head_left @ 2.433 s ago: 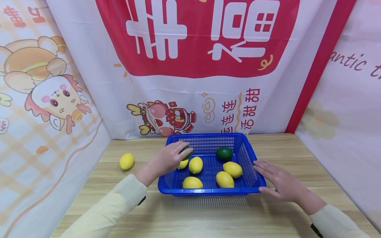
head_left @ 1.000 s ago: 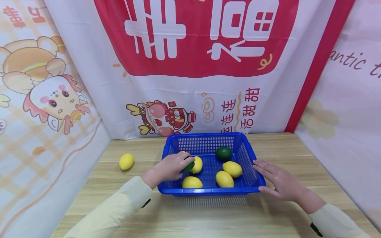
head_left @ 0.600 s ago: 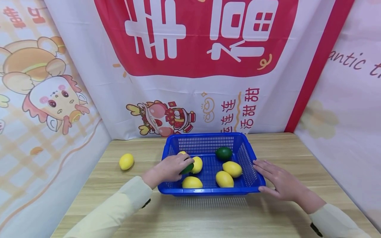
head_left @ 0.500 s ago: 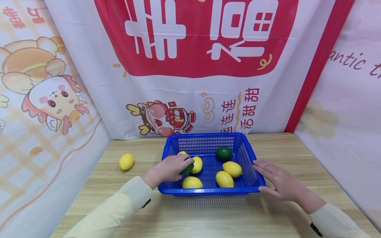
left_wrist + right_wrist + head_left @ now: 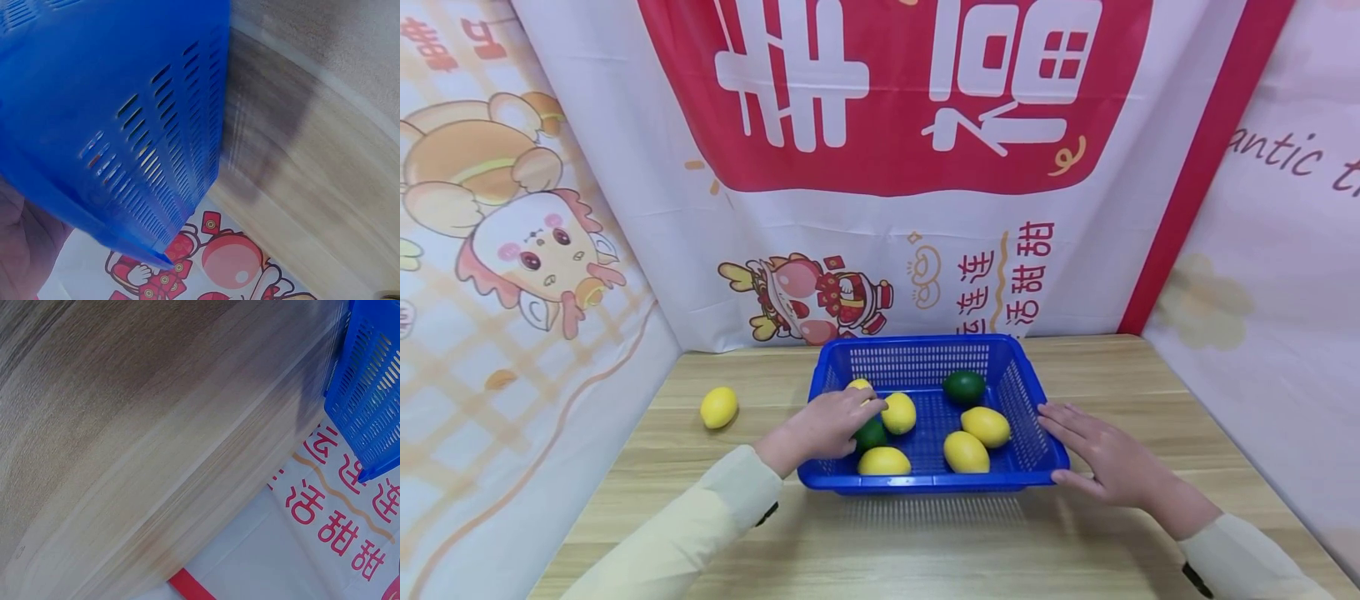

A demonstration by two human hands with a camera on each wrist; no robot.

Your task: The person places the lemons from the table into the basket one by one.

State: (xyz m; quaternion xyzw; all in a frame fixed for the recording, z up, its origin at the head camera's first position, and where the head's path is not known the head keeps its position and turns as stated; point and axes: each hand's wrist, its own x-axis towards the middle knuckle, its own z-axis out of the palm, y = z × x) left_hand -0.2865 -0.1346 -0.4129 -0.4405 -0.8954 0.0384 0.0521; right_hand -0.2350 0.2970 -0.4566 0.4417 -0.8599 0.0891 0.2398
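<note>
A blue plastic basket (image 5: 936, 481) on the table holds several yellow lemons and two dark green avocados. My left hand (image 5: 822, 422) reaches over its left side, fingers loosely spread above the nearer avocado (image 5: 870, 435). This avocado lies among a lemon (image 5: 899, 413), a front lemon (image 5: 884, 461) and a partly hidden lemon (image 5: 859, 384). The other avocado (image 5: 964, 387) sits at the back right, behind two lemons (image 5: 986, 427). My right hand (image 5: 1105, 458), fingers extended, touches the basket's right side. The left wrist view shows part of my left hand (image 5: 25, 250) beyond the basket rim.
One loose lemon (image 5: 719, 407) lies on the wooden table (image 5: 940, 550), left of the basket. A printed cloth (image 5: 910, 275) hangs behind the table, with more printed cloth (image 5: 550, 400) along the left side and on the right.
My left hand has carried the avocado lower and forward in the basket, then loosened from it. The lemon beside it has shifted slightly right. My right hand stays at the basket's side.
</note>
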